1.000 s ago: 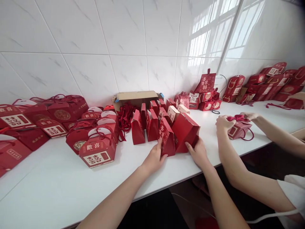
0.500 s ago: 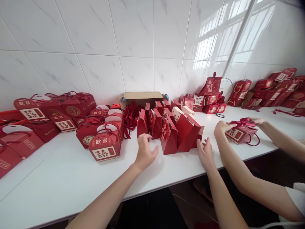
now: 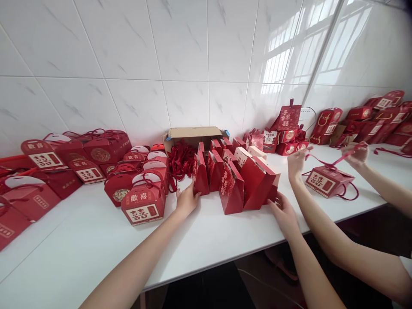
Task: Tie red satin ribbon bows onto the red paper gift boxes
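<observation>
Several red folded paper gift boxes (image 3: 232,189) stand upright in a close cluster in front of me, pale inner edges showing on some. My left hand (image 3: 186,201) lies against the lower left side of the leftmost box (image 3: 201,174), fingers stretched out, some hidden by its edge. At the cluster's other end, my right hand (image 3: 285,212) has its fingers apart, with fingertips at the lower side of the right-hand box (image 3: 273,189). Just left of my left hand sits a finished red gift box (image 3: 143,206) with a cord handle and white label.
Behind the cluster is a cardboard box (image 3: 196,132) with red ribbons (image 3: 182,159). More red boxes (image 3: 99,150) fill the left side. At right, a co-worker's hands (image 3: 296,163) stretch a ribbon (image 3: 334,162) above a red box (image 3: 330,182). Other boxes (image 3: 380,118) are piled far right.
My left hand has moved from in front of the cluster to its left side, and the leftmost box has shifted slightly right. My right hand now touches the right end. The co-worker has pulled the bow loose.
</observation>
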Tool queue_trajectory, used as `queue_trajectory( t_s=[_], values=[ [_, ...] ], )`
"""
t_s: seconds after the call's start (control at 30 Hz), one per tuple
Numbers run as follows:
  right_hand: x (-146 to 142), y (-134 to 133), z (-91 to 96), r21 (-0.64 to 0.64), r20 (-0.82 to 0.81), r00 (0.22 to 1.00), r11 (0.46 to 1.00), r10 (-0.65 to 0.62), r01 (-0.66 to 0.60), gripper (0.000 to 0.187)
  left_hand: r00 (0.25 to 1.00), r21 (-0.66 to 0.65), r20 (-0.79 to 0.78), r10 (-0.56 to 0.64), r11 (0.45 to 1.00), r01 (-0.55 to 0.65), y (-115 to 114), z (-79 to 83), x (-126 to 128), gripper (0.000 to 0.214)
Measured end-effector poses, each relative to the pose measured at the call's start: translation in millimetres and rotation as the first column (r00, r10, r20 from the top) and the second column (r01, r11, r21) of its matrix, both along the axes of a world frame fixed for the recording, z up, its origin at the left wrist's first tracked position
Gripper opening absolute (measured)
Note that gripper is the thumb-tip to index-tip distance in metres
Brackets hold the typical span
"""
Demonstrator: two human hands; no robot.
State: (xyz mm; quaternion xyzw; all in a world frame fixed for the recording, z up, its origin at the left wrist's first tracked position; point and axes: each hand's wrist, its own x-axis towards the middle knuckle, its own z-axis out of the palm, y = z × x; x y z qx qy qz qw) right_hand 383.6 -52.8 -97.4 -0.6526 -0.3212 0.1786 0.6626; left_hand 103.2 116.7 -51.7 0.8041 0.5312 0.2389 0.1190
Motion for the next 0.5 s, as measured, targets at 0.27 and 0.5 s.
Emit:
queue_trajectory(
  t_s=[0.27, 0.5],
  values=[
    [-1.7, 0.1, -1.1, -0.096, 0.113, 0.993, 0.995, -0.028, 0.039, 0.063, 0.998, -0.008, -0.013, -0.068, 0.998, 0.068, -1.3, 3.9, -4.5, 0.040],
    [1.9, 0.9, -4.7, -0.091, 0.127, 0.992, 0.996, -0.009, 0.020, 0.061, 0.991, 0.016, -0.025, -0.133, 0.991, 0.133, -0.8, 0.1, 2.0, 0.044]
  ],
)
